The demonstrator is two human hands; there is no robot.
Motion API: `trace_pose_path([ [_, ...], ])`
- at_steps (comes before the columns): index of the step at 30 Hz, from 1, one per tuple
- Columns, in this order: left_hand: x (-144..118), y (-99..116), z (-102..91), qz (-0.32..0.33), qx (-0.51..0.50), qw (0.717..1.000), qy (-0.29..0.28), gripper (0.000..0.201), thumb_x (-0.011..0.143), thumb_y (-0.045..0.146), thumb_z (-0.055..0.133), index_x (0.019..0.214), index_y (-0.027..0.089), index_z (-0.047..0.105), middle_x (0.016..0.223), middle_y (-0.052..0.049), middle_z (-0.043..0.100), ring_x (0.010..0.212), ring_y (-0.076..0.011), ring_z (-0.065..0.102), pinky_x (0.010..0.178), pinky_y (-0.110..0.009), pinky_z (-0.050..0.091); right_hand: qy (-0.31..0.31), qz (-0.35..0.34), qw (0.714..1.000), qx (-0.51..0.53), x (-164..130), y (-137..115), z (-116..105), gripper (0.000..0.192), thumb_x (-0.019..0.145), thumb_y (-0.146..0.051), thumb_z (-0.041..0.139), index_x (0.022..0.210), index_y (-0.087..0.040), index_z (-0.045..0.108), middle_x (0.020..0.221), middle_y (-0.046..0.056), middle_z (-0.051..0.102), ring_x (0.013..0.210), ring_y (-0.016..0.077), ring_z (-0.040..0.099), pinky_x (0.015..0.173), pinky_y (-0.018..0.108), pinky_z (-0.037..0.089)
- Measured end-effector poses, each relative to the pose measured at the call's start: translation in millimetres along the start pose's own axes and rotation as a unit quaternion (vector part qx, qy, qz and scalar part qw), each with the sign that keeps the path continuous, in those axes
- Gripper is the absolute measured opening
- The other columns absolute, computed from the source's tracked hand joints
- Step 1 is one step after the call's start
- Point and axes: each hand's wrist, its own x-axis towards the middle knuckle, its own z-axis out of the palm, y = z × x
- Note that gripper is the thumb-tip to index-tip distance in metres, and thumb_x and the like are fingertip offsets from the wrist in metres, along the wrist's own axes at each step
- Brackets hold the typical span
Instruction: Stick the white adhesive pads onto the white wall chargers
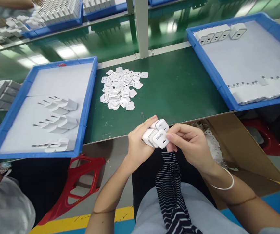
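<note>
My left hand [137, 143] holds a small cluster of white charger plugs [156, 132] just below the front edge of the green table. My right hand [191, 144] pinches the front plug, whose face shows a printed logo and a port. A pile of small white square stickers [120, 88] lies on the green mat beyond my hands. A silver bangle sits on my right wrist.
A blue tray [86, 97] at left holds a few white chargers lying on white foam. Another blue tray [210, 68] at right holds rows of chargers. A cardboard box [239, 149] stands at my right, a red stool [81, 182] at my left. Another person's arm shows at far left.
</note>
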Motion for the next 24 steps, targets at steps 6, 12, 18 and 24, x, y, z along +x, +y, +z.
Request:
trace_pose_path([
  [6, 0.6, 2.7, 0.8, 0.005, 0.006, 1.0, 0.013, 0.047, 0.079, 0.012, 0.072, 0.125, 0.021, 0.067, 0.128, -0.008, 0.071, 0.11, -0.0219, 0.072, 0.096, -0.034, 0.061, -0.002, -0.023, 0.999, -0.025, 2.7, -1.4, 3.3, 0.024, 0.091, -0.028, 0.071, 0.07, -0.019, 0.067, 0.056, -0.003, 0.065, 0.05, 0.0084, 0.057, 0.051, 0.02, 0.049],
  [12, 1.6, 2.3, 0.0, 0.022, 0.013, 1.0, 0.014, 0.042, 0.083, 0.017, 0.072, 0.124, 0.02, 0.067, 0.129, -0.009, 0.07, 0.114, -0.0226, 0.071, 0.097, -0.035, 0.061, 0.002, -0.019, 0.998, -0.062, 3.8, -3.9, 5.0, 0.026, 0.09, -0.032, 0.071, 0.068, -0.019, 0.064, 0.056, -0.002, 0.063, 0.051, 0.0105, 0.057, 0.052, 0.024, 0.049],
  [18, 2.4, 3.5, -0.2, 0.031, 0.031, 0.999, 0.013, 0.039, 0.086, 0.021, 0.069, 0.125, 0.019, 0.066, 0.13, -0.01, 0.07, 0.116, -0.0227, 0.07, 0.099, -0.035, 0.06, 0.012, -0.059, 0.987, -0.15, 1.6, -3.0, 4.4, 0.026, 0.092, -0.028, 0.066, 0.068, -0.019, 0.06, 0.057, -0.004, 0.054, 0.052, 0.0095, 0.047, 0.051, 0.025, 0.038],
  [24, 1.5, 1.1, -0.3, 0.056, 0.037, 0.998, 0.007, 0.039, 0.087, 0.022, 0.069, 0.125, 0.017, 0.064, 0.132, -0.013, 0.068, 0.12, -0.023, 0.068, 0.102, -0.036, 0.059, -0.002, -0.053, 0.979, -0.199, 1.4, -3.5, 3.0, 0.026, 0.095, -0.03, 0.063, 0.071, -0.019, 0.059, 0.064, -0.002, 0.053, 0.058, 0.0108, 0.046, 0.053, 0.027, 0.035],
])
